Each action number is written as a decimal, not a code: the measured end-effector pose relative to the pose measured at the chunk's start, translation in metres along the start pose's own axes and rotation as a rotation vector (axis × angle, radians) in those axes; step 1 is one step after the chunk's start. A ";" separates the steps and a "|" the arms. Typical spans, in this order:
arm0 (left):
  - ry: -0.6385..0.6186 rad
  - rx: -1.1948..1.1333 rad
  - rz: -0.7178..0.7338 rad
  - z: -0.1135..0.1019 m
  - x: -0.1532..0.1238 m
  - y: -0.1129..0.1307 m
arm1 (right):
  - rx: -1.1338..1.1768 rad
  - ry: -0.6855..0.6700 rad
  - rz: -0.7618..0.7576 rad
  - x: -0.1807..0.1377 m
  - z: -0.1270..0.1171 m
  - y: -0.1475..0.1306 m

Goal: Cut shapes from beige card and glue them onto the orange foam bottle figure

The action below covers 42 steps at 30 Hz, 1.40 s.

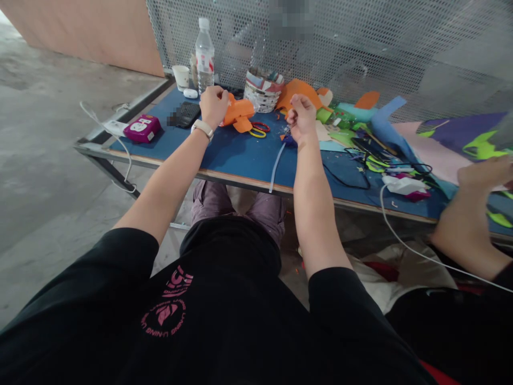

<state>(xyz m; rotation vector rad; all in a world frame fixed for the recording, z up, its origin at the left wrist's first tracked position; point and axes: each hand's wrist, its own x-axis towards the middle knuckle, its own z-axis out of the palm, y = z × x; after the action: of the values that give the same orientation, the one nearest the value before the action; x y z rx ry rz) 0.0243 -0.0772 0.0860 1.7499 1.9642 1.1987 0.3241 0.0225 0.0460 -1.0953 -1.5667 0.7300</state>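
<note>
Black shirt [240, 321]; left hand [214, 105] holds orange craft [240, 110]; woven basket [262, 99], contents unclear.

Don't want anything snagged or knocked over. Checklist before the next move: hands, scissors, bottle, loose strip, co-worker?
1. Left hand secure on the orange craft piece: cannot tell; it is at the piece, fingertips hidden.
2. Right hand free of material: cannot tell; fingers curled, anything pinched is too small to see.
3. Scissors clear of both hands: ok; red and yellow handle loops lie between them.
4. Plastic bottle upright and capped: ok; just behind the left hand.
5. Pale strip kept back from the table's front edge: not ok; it reaches the edge.
6. Co-worker's hand apart from both hands: ok; far right.
</note>
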 end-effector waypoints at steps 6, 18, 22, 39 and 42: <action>0.045 -0.120 0.007 0.006 0.004 -0.005 | -0.257 -0.017 -0.062 -0.029 -0.016 -0.037; 0.136 -0.076 0.082 0.045 0.054 -0.048 | -0.416 -0.408 0.039 -0.302 -0.169 -0.081; 0.195 -0.079 0.050 0.050 0.053 -0.044 | -0.442 -0.187 -0.089 -0.321 -0.194 -0.087; 0.168 -0.096 0.053 0.043 0.047 -0.038 | -0.739 0.105 0.007 -0.337 -0.246 -0.126; 0.135 -0.094 0.029 0.041 0.046 -0.036 | -0.689 0.089 0.044 -0.355 -0.247 -0.110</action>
<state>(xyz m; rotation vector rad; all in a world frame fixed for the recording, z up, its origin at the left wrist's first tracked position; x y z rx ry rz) 0.0145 -0.0162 0.0498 1.6974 1.9262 1.4297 0.5445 -0.3649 0.0667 -1.6334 -1.7678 0.1477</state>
